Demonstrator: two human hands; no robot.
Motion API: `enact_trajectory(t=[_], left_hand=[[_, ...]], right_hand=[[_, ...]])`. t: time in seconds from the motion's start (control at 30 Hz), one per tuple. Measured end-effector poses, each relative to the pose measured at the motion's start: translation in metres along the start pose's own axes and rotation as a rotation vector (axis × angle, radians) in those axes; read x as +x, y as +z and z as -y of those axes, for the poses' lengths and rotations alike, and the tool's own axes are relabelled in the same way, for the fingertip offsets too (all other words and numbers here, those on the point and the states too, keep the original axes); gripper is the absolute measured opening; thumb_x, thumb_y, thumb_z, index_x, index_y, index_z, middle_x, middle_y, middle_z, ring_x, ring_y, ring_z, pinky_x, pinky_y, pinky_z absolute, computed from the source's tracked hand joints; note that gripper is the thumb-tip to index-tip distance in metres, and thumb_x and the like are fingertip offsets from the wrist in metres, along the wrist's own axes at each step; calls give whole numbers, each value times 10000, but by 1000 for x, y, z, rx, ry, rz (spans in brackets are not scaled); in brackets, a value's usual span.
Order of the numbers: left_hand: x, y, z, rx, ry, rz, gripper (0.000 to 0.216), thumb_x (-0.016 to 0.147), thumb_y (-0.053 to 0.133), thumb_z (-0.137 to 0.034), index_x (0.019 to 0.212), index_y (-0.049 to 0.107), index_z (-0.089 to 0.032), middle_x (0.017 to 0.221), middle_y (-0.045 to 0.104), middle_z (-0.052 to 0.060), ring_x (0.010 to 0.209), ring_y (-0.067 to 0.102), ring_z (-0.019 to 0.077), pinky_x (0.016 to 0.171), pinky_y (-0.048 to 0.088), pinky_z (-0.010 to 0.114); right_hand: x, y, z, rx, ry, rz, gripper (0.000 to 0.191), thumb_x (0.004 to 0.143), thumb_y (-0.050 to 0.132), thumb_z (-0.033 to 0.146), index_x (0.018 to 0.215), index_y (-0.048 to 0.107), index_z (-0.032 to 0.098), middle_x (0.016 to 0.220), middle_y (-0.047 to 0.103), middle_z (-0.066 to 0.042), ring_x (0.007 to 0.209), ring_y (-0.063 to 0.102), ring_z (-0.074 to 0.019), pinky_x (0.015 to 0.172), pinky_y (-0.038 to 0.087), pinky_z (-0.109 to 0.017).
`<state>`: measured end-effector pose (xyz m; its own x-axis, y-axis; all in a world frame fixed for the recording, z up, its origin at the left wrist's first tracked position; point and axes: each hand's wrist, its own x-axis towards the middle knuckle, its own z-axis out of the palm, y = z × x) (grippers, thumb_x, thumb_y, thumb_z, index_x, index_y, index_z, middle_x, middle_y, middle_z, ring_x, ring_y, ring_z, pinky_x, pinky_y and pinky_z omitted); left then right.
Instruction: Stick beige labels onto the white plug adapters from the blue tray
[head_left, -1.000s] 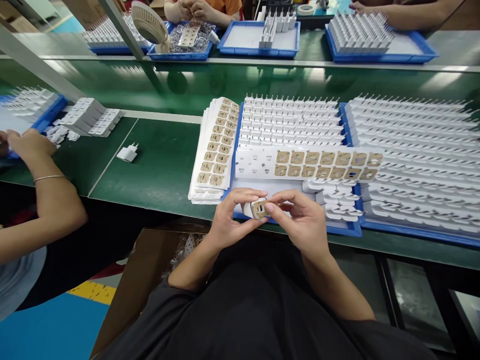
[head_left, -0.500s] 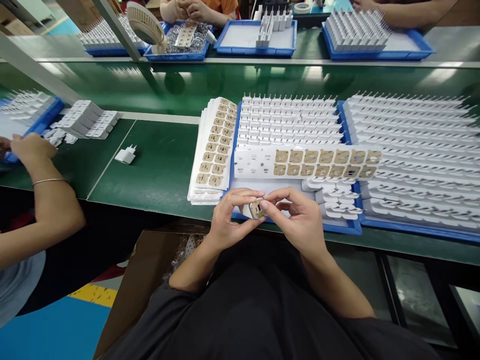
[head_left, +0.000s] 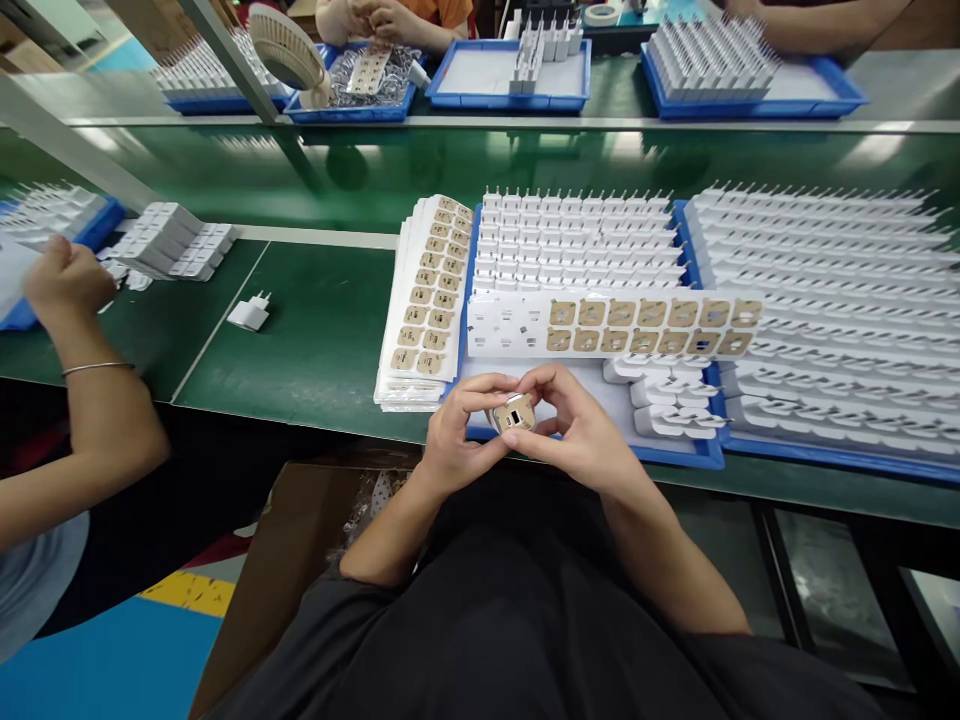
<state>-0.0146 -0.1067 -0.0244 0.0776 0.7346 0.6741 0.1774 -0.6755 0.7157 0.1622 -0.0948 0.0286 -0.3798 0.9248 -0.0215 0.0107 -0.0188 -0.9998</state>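
A small white charger plug (head_left: pixel 513 413) with a tan sticker on its face sits between both my hands at the near table edge. My left hand (head_left: pixel 457 440) grips it from the left, fingers curled round it. My right hand (head_left: pixel 583 432) closes on it from the right, thumb and fingertips pressed to its face. Just beyond lies a long sticker sheet (head_left: pixel 611 325) with tan labels, partly peeled at its left end, resting across a blue tray (head_left: pixel 686 457) filled with rows of white plugs.
A stack of sticker sheets (head_left: pixel 427 300) lies left of the tray. A second tray of plugs (head_left: pixel 832 300) fills the right. One loose plug (head_left: pixel 249 312) lies on the green table. A co-worker's arm (head_left: pixel 90 390) is at the left; other people's hands work at the far side.
My right hand has slid left and closed more tightly over the plug's face. The plug has turned slightly. The co-worker's hand at the left has lifted and moved a little.
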Motion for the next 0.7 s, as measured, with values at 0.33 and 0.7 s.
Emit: enact_trajectory(t=[0.33, 0.7], left_hand=[[-4, 6, 6, 45, 34, -153, 546, 738, 902, -172, 1198, 621, -251, 1141, 629, 43, 1054, 720, 193, 917, 638, 365], [-7, 12, 10, 50, 80, -173, 453, 819, 825, -195, 1198, 586, -263, 1132, 625, 51, 1069, 738, 222, 909, 655, 407]], right_hand=[[5, 16, -10, 332, 15, -63, 225, 890, 748, 434, 945, 657, 235, 843, 612, 4, 689, 587, -132, 539, 554, -240], [-1, 21, -13, 213, -68, -104, 309, 796, 827, 317, 1041, 648, 258, 919, 537, 3, 835, 522, -152, 677, 507, -251]])
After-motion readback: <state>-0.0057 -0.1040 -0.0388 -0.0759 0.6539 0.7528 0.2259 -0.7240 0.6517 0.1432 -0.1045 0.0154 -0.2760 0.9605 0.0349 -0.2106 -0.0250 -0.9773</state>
